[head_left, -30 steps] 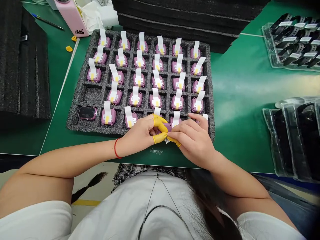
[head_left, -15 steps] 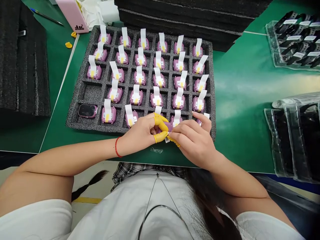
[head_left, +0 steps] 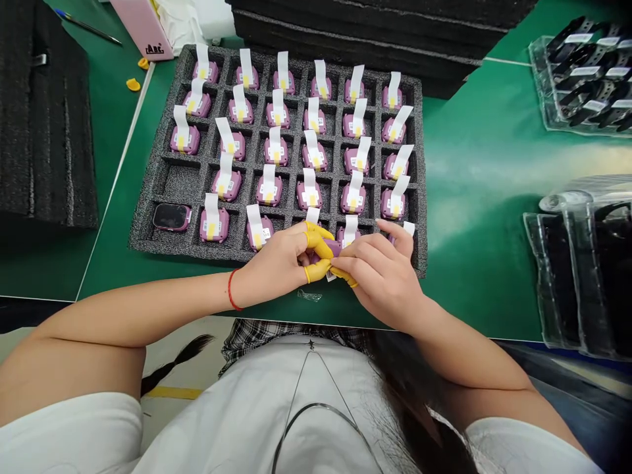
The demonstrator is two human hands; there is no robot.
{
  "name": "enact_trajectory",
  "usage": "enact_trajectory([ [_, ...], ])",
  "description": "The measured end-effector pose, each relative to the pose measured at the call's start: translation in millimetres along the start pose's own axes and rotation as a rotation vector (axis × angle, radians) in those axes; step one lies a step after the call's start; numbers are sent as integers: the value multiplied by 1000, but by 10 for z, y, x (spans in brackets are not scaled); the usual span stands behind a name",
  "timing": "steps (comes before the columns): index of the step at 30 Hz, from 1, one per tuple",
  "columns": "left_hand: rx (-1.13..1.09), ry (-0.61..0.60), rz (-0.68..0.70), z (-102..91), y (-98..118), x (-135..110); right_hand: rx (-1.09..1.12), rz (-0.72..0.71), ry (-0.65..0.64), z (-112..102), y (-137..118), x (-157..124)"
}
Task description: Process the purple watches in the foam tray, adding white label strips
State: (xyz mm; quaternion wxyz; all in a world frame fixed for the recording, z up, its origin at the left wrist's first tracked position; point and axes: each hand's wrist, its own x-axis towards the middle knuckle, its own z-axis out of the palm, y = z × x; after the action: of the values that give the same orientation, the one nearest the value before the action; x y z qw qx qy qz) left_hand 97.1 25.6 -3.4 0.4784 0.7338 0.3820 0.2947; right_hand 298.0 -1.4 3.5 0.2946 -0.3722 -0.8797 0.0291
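Between my two hands, over the front edge of the black foam tray (head_left: pixel 422 257), is a purple smartwatch body (head_left: pixel 332 247), mostly covered by fingers. My left hand (head_left: pixel 291 253), with yellow finger cots on its fingertips, is closed around it. From the other side, my right hand (head_left: pixel 382 273) pinches at its near edge, thumb in a yellow cot. A bit of white label shows just below the fingertips. Purple watch bodies with white paper strips and yellow tabs fill most tray cells. One watch (head_left: pixel 172 216) lies screen up at the front left, below an empty cell (head_left: pixel 182 182).
A small clear film scrap (head_left: pixel 309 297) lies near the table edge. Black foam stacks (head_left: pixel 355 39) stand behind and to the left. Clear trays of black watches (head_left: pixel 582 79) and other clear plastic trays (head_left: pixel 557 276) are at right. A pink box (head_left: pixel 143 29) and a pen (head_left: pixel 89 27) lie back left.
Both hands stay closed at the purple smartwatch body, with only a slight shift of the right hand's fingers. The whole view has moved a little.
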Motion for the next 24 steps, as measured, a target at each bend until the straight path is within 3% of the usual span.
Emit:
enact_trajectory([
  [13, -11, -36, -23, -32, 31, 17, -66, -48, 38, -8, 16, 24],
  [24, -7, -5, -29, -34, 17, 25, -335, -233, 125, -64, -36, 39],
])
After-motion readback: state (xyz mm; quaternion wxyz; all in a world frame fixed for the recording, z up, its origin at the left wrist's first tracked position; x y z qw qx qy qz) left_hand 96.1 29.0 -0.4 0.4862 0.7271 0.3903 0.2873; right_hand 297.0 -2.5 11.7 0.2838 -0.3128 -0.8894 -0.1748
